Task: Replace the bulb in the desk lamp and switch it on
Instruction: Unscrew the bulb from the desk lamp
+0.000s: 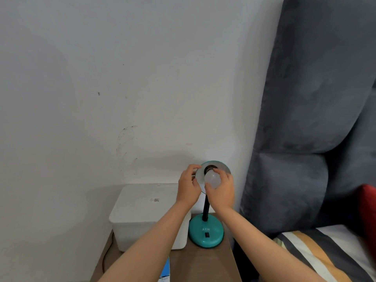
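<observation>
Beside the bed, right hand [220,190] cups the bulb [212,178], its neck pointing toward eleven o'clock into the socket [209,169]; left hand [188,186] pinches the shade [200,176] (steadying, probably).

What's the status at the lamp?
Right hand grips bulb at socket. Left hand steadies shade. Lamp unlit. Nothing in the way.
</observation>
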The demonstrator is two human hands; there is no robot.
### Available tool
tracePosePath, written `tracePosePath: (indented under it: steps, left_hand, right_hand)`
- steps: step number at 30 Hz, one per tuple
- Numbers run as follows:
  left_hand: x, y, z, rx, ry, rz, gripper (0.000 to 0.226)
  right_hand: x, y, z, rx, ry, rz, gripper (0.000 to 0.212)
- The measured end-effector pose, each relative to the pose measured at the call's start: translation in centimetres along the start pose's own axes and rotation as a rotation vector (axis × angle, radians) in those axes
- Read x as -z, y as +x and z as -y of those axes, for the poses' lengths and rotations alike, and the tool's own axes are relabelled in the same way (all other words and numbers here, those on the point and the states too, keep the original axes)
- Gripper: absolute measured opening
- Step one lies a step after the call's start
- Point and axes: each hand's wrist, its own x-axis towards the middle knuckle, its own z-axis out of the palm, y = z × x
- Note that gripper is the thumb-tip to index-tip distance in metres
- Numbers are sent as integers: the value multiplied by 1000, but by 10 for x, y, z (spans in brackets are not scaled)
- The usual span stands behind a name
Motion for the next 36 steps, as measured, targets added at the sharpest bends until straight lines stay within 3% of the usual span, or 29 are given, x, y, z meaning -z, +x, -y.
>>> tracePosePath:
  steps: [6,10,19,23,27,32,36]
  left_hand:
    - [-4,0,1,-10,-4,-3,50]
    - [-3,0,2,6,-10,12,51]
    - [2,2,4,23,-14,46,63]
    - [2,3,2,26,-9,61,64]
    - [0,3,3,24,-4,57,62]
    - [1,2,1,16,-5,52,60]
    - [0,3,1,24,-3,57,63]
  right_hand:
    - [-3,-4,3,-88,0,-9,63]
    - [-6,-4,6,-186,131,-75,57]
    - [-8,-3,5,-119,75,-35,52]
    - [-10,-1,3,-98,-8,-47,59]
    - [-10,-10,3,-165,80,-121,67]
    - [-11,-9,8,-283,224,-155,65]
    - [-10,-7,7,-180,116,-107,49]
